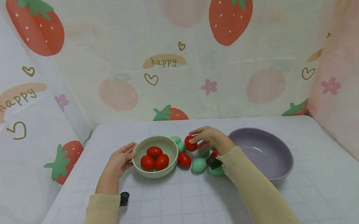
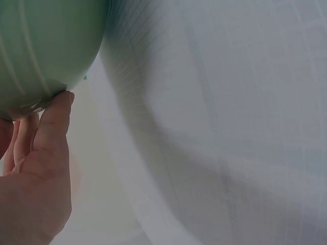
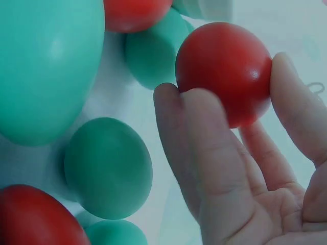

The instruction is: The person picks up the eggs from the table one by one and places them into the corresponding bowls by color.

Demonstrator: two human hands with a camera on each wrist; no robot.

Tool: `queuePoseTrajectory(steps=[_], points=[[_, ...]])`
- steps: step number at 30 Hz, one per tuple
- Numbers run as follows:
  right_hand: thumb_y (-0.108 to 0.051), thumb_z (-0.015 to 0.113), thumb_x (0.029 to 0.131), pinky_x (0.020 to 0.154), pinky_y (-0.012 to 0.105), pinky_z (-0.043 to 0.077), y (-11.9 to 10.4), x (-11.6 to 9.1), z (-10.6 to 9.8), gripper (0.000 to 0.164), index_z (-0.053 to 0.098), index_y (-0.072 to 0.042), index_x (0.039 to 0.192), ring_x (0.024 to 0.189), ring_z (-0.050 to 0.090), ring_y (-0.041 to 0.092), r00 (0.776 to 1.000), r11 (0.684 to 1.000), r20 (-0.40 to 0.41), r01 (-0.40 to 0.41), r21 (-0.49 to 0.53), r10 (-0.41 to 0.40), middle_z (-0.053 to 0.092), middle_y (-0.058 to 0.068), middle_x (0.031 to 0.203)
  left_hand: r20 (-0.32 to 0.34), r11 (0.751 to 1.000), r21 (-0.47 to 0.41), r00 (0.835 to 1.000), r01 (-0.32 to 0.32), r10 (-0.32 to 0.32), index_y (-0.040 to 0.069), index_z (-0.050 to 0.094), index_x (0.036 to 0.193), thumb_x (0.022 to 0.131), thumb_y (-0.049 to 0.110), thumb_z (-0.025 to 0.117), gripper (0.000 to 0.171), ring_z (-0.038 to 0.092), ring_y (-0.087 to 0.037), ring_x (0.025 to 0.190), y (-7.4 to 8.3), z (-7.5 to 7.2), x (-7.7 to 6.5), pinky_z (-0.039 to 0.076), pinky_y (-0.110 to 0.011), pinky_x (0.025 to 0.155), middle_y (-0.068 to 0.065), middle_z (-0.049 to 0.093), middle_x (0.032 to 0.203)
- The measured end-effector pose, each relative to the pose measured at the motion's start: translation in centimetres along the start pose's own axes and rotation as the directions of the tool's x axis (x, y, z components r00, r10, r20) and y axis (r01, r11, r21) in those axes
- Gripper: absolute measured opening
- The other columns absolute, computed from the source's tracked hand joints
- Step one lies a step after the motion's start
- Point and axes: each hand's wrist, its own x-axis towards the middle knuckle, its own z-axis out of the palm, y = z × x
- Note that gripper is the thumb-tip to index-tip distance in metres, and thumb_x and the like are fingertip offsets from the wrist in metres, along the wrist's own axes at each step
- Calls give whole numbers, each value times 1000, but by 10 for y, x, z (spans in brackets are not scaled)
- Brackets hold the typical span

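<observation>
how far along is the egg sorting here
Done: three red eggs lie in the green bowl. In hand: the right hand pinches another red egg, while the left hand touches that bowl. Left: red and green eggs on the table; the purple bowl holds nothing.

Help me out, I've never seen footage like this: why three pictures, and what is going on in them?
There is no machine here, only a person with three small cameras: one on the head, one on each wrist. The wide picture is the head view, looking down at a table under a white cloth.

On it stand a pale green bowl holding three red eggs and an empty purple bowl. Loose red and green eggs lie between the bowls.

The left hand rests against the green bowl's side; its wrist view shows the thumb touching the bowl from close up. The right hand pinches one red egg in its fingers, and its wrist view shows that egg very large, above the loose ones.
</observation>
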Motion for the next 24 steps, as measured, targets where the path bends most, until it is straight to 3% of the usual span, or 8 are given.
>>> queuePoseTrajectory(steps=[9,19,24], points=[[-5,65,92,69,30,57,2,-3,1,49,52,-7,140,83,64,24,999,995,34,9,95,-12,56,18,130,3,1000,4,1000,0,0,4,28,152,100,-1,48,56,35,-28,137,0,-1,0,30,-45,110,-12,29,154],[-3,62,94,71,29,56,-3,-9,9,48,51,-6,141,90,62,26,994,976,96,30,217,-52,51,18,137,2,1000,1,1000,-6,6,3,28,152,100,-1,47,56,34,-30,138,-1,1,-3,30,-46,110,-14,28,154],[-2,59,95,79,33,56,-9,-9,17,47,50,-5,141,98,60,28,987,970,134,52,238,-85,48,19,140,-4,1000,-1,1000,-7,7,3,29,152,100,-1,46,55,34,-30,138,1,1,-3,30,-46,110,-14,29,154]])
